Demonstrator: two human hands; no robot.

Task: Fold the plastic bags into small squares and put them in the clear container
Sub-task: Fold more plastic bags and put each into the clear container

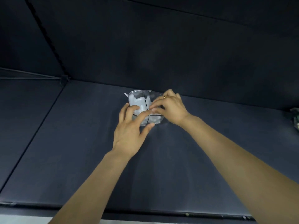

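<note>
A clear container with thin black divider lines stands at the middle of the dark table, near the back. Whitish folded plastic bags fill it. My left hand wraps the container's near left side, thumb along the front wall and fingers reaching over the rim onto the bags. My right hand comes in from the right with curled fingers and pinches a piece of folded plastic at the container's right part. A ring shows on one finger of that hand.
The dark table surface spreads wide in front and to the left. Dark padded walls stand behind and at the left. A small greenish object lies at the far right edge. The table's front edge runs along the bottom.
</note>
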